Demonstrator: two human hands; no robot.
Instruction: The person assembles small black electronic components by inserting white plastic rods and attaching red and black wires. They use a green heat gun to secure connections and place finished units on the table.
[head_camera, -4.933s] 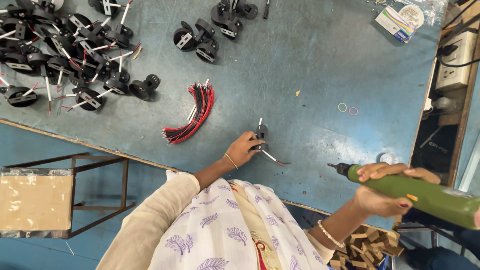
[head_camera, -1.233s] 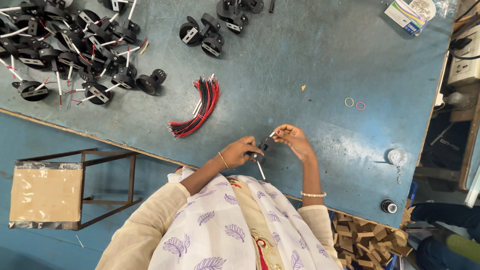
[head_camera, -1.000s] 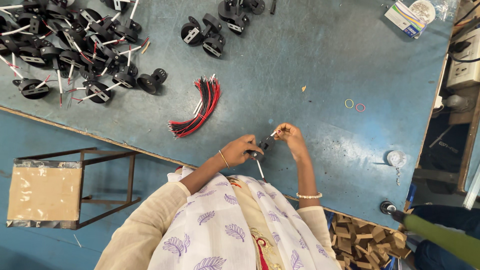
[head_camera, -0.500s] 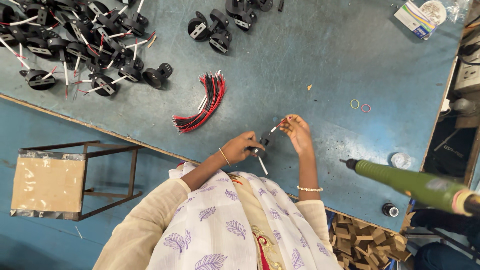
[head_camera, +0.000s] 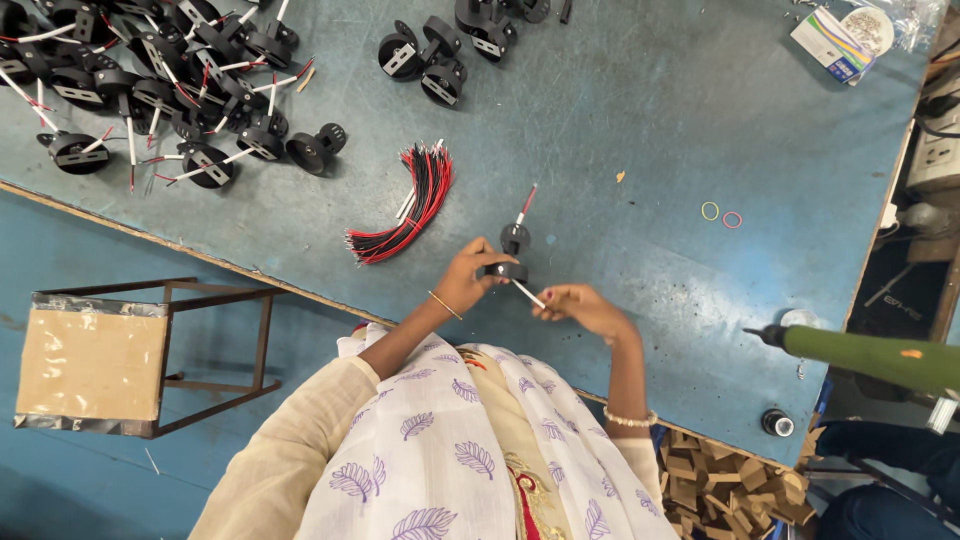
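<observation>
Right hand (head_camera: 585, 308) drawn back, pinching white wire (head_camera: 527, 293), left hand (head_camera: 468, 283) gripping black part (head_camera: 506, 271)

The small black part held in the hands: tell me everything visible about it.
The black part is a small round piece, apparently plastic, held just above the blue table near its front edge. The left hand grips it from the side. A white wire runs from it to the right hand, which pinches the wire's end. A red-tipped wire sticks up beyond it. Finer detail is too small to tell.
</observation>
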